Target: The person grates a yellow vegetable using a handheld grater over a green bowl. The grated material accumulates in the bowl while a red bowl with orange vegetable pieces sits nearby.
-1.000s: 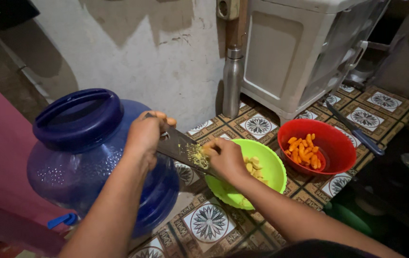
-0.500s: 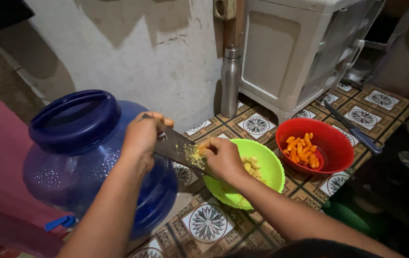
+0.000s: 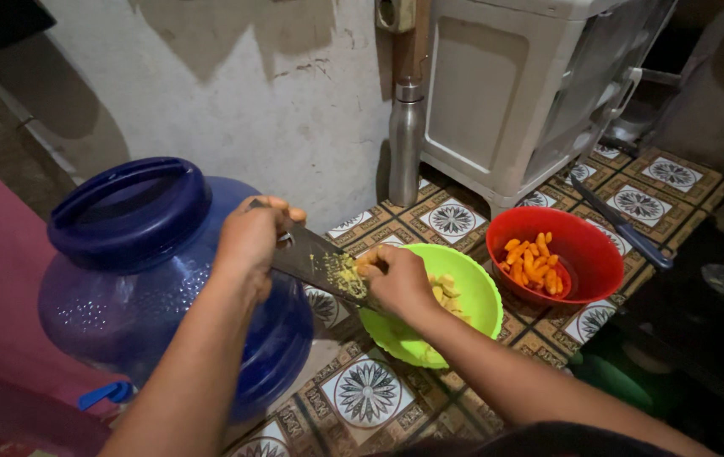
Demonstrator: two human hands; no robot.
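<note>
The knife (image 3: 315, 261) lies slantwise above the left rim of the green bowl (image 3: 472, 296), its dark blade carrying a smear of yellow mince (image 3: 345, 275) near the middle. The left hand (image 3: 254, 241) is closed around the handle end, knuckles up, just over the shoulder of the jug (image 3: 134, 279). The right hand (image 3: 397, 283) is curled with its fingertips pressed against the blade by the mince, the palm hanging over the bowl; whether it pinches any of the mince cannot be told, since the fingers hide it. Inside the green bowl sit pale yellow pieces (image 3: 447, 292), partly covered by the right wrist. The bowl stands on a patterned tile counter (image 3: 370, 393), and touching or nearly touching its right side is a red bowl (image 3: 590, 245) with orange chunks (image 3: 534, 264) heaped in it. The big blue translucent jug with its wide dark collar stands at the left, close to the green bowl. Behind the bowls, a steel bottle (image 3: 405, 144) stands upright against the plastered wall (image 3: 252, 101), beside a white cabinet (image 3: 531, 85). A second knife (image 3: 624, 227) with a dark handle lies on the tiles to the right of the red bowl.
</note>
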